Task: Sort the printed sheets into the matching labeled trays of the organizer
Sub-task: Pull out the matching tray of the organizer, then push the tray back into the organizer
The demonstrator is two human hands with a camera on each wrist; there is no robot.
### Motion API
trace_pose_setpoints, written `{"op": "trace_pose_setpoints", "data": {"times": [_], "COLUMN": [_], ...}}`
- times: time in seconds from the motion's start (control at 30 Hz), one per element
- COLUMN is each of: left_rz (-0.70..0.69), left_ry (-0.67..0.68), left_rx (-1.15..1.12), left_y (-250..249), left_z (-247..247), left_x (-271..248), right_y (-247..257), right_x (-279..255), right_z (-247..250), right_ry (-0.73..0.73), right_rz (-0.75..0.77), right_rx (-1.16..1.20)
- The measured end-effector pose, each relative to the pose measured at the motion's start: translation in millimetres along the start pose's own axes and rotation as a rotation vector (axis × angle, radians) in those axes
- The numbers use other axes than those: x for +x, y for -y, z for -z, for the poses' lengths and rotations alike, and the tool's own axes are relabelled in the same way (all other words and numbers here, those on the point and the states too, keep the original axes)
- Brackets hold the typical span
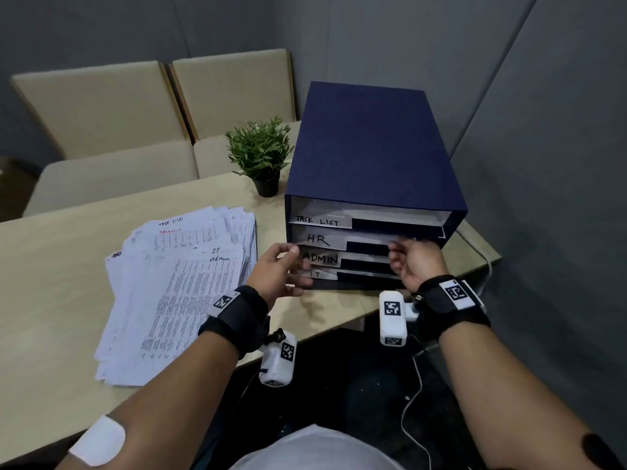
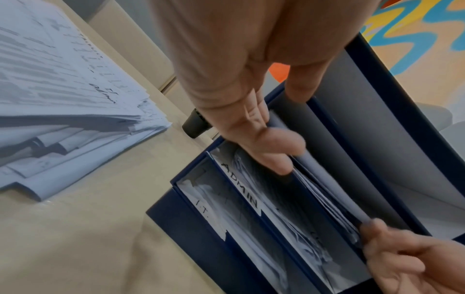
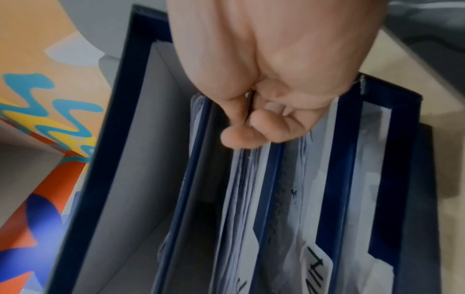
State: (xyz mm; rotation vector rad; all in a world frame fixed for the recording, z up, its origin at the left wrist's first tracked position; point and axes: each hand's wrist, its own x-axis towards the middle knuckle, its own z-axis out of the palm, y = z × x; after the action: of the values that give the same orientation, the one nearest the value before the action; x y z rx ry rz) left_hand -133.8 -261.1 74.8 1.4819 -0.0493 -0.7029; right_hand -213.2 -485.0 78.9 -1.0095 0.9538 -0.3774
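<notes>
A navy organizer (image 1: 369,147) stands at the table's right end, with trays labelled TASK LIST, HR (image 1: 317,239), ADMIN (image 1: 320,258) and IT. Both hands are at its front. My left hand (image 1: 297,259) is at the left end of the HR tray, thumb and fingers (image 2: 266,139) pinching the edge of the white sheets (image 2: 327,199) there. My right hand (image 1: 398,245) grips the same sheets (image 3: 241,189) at the tray's right end with curled fingers (image 3: 251,127). A loose pile of printed sheets (image 1: 176,283) lies on the table to the left, its top page marked "admin".
A small potted plant (image 1: 259,154) stands just left of the organizer's back. Two beige chairs (image 1: 101,106) face the far side of the table (image 1: 51,266). Grey wall panels close in on the right, and a white cable (image 1: 485,262) hangs off the table's right corner.
</notes>
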Motion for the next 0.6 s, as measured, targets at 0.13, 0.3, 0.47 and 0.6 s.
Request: {"op": "trace_pose_setpoints", "data": {"times": [0.13,0.3,0.47,0.6], "left_rz": [0.007,0.018,0.008,-0.018], "left_ry": [-0.014,-0.037,-0.041,-0.086], "left_rx": [0.023,0.053,0.108,0.158], "left_y": [4.3,11.3,14.9,14.6], "left_z": [5.7,11.5,28.7,55.9], "left_x": [-1.9,-1.9,-4.1,-4.7], "right_y": [1.6,-3.7,-15.9,-36.7], "right_x": [9.4,5.7,-11.8,-24.6], "right_z": [-5.2,-2.1,-3.2,-27.5], "right_ry": [-0.051,-0.070,0.035,0.207], "right_rz": [-0.010,0.038,0.081,0.077], "right_rx": [-0.042,-0.058,-0.196,-0.384]}}
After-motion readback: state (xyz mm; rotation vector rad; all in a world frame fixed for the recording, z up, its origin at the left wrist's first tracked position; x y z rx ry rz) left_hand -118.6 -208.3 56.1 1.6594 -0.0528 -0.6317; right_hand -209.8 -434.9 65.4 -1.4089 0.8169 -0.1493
